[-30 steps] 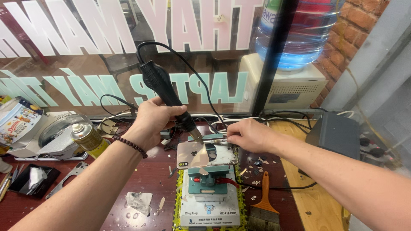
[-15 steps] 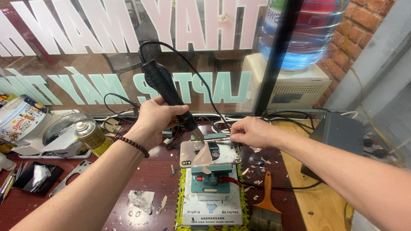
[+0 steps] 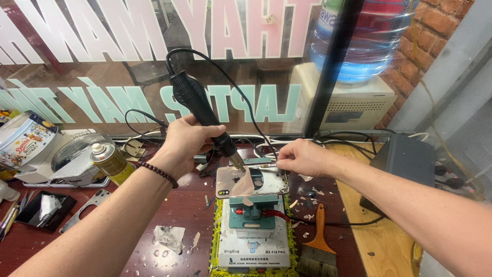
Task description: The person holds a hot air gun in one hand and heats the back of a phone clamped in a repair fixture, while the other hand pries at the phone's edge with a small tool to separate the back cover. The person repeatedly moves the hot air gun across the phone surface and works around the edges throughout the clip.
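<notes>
My left hand (image 3: 184, 143) grips a black hot-air gun (image 3: 197, 105) by its handle, with the metal nozzle angled down at the upper part of a phone (image 3: 248, 182). The phone lies back-up, clamped on a green and white fixture (image 3: 252, 225). My right hand (image 3: 302, 156) rests at the phone's top right corner and pinches a thin metal tool (image 3: 264, 161) that lies along the phone's upper edge. A black cord runs from the top of the gun down to the table.
A yellow spray can (image 3: 110, 161) and a grey machine (image 3: 61, 159) stand at the left. A brush with an orange handle (image 3: 318, 241) lies right of the fixture, amid small debris. A dark box (image 3: 405, 164) sits at the right on a wooden board. A glass window is behind.
The hot-air gun's nozzle has shifted slightly over the phone's top; both hands stay at the same spots. The view has drifted a little.
</notes>
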`<state>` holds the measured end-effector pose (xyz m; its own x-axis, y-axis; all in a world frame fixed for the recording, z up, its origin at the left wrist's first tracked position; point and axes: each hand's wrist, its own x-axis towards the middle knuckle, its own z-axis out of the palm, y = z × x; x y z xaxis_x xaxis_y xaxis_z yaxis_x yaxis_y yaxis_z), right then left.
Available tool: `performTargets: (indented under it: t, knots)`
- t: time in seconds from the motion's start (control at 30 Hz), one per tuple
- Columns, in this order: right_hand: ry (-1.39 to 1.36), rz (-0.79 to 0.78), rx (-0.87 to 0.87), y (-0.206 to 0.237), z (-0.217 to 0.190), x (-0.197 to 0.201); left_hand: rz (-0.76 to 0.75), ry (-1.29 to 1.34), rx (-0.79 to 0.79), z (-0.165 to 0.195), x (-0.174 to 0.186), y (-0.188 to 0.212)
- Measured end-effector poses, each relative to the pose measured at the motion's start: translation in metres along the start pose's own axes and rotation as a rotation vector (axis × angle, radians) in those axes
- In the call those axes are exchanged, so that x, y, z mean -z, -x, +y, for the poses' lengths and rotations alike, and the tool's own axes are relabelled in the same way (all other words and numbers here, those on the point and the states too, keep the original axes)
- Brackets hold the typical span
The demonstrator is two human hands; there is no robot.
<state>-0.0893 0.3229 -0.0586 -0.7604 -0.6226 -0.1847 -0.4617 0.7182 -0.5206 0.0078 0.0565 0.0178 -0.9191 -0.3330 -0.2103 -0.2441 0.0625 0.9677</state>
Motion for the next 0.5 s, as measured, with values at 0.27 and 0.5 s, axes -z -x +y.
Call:
performTargets:
  t: [0.27,0.5]
  knots:
    - [0.041,0.136,0.149,0.009,0.005,-0.011,-0.013,0.055,-0.017,-0.007,0.002,-0.006]
    - [-0.002,0.208,0.149,0.020,0.003,-0.021,-0.011,0.067,-0.015,-0.008,0.005,-0.006]
